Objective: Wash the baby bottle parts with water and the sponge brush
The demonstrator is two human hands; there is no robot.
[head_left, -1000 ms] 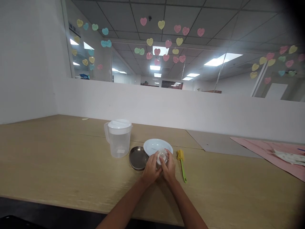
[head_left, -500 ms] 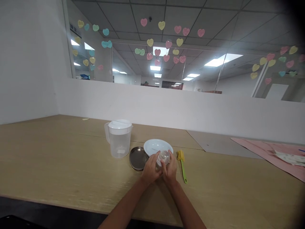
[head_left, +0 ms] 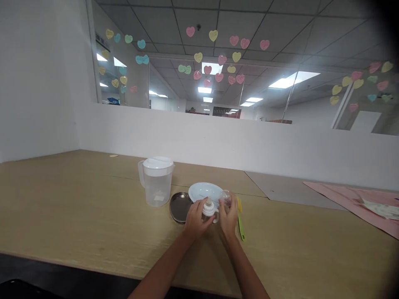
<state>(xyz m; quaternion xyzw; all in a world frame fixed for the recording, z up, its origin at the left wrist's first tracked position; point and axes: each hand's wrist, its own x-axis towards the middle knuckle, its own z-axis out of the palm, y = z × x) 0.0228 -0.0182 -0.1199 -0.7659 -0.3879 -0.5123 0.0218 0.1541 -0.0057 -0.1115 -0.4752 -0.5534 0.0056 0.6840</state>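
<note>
My left hand [head_left: 195,220] is wrapped round a baby bottle [head_left: 208,209] with a white collar, a nipple on top and a white side handle. Just to the right, my right hand [head_left: 229,214] grips a clear domed cap [head_left: 226,197], held apart from the bottle. Beyond both hands lies a pale blue-white bowl [head_left: 202,189], its near edge partly hidden by them. A dark metal tray [head_left: 180,207] sits to the left of my left hand. Beside my right hand is a bottle brush with a green handle [head_left: 241,228]; its yellow head is partly covered.
A clear plastic pitcher [head_left: 157,187] with a white lid stands left of the tray. At the far right, a pink cloth [head_left: 336,197] lies on the wooden table [head_left: 93,220], next to a grey sheet [head_left: 286,191]. A white wall [head_left: 199,139] runs behind the table.
The clear cap has come off the bottle and moved right in my right hand, uncovering the nipple. My left hand keeps its hold on the bottle.
</note>
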